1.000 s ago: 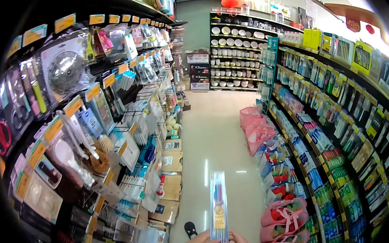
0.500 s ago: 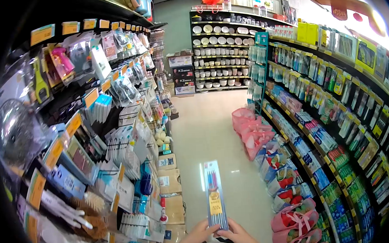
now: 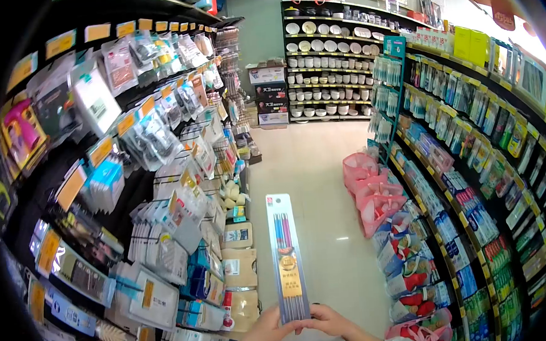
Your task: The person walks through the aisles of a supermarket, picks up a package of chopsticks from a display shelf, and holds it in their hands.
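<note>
A long, flat pack of chopsticks (image 3: 288,262) stands tilted away from me over the aisle. Its card has a hang hole at the top and a gold label, and the sticks have pink, blue and purple ends. At the lower left edge my left hand (image 3: 267,329) grips it, fingers closed. My right hand (image 3: 328,321) is closed on the lower right edge, its fingertips meeting the left hand's at the bottom. The backs of the fingers behind the card are hidden.
Hanging packaged utensils (image 3: 154,139) line the left shelf; cutting boards (image 3: 239,265) stand below. On the right are toothbrush racks (image 3: 467,111), pink bags (image 3: 373,196) and bagged goods (image 3: 410,262) on the floor. Bowl shelves (image 3: 327,81) and stacked boxes (image 3: 271,96) close the far end.
The pack has come up closer to me and tipped slightly left at the top, both hands still on it. The view has shifted forward and turned a little left along the aisle.
</note>
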Motion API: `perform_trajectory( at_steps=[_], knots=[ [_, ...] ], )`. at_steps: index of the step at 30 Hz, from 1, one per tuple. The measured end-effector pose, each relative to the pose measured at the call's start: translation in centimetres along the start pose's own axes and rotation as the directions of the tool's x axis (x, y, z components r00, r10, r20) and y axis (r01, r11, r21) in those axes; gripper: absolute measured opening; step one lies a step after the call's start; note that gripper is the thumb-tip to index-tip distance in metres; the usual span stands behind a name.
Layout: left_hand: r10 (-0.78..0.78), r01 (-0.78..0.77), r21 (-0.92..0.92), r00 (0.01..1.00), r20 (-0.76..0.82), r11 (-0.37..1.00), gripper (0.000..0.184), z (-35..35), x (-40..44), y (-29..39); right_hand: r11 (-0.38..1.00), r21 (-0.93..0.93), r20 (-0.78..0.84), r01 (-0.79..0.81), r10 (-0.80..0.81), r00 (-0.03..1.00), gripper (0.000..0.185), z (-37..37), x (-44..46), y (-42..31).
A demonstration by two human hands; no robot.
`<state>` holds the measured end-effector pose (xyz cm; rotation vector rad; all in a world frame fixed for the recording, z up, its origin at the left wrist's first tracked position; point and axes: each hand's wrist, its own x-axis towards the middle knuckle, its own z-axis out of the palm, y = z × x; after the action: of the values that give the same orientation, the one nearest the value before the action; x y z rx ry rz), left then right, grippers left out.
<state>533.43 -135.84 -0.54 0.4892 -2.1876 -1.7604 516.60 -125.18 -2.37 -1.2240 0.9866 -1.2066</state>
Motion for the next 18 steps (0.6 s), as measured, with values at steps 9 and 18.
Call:
perform_trajectory(
  at_steps=[9, 18],
  knots=[
    [0.110, -0.101, -0.079, 0.986, 0.126, 0.992, 0.023, 1.1, 16.3, 1.1, 0.998, 0.067, 0.000, 0.006, -0.006, 1.000, 0.020, -14.8, 3.0, -3.7],
    [0.231, -0.287, 0.078, 0.881, 0.413, 0.955, 0.021, 2.3, 29.0, 1.8, 0.989, 0.108, -0.451, -0.098, 0.137, 0.882, 0.020, -22.0, 2.5, -5.8]
  ],
)
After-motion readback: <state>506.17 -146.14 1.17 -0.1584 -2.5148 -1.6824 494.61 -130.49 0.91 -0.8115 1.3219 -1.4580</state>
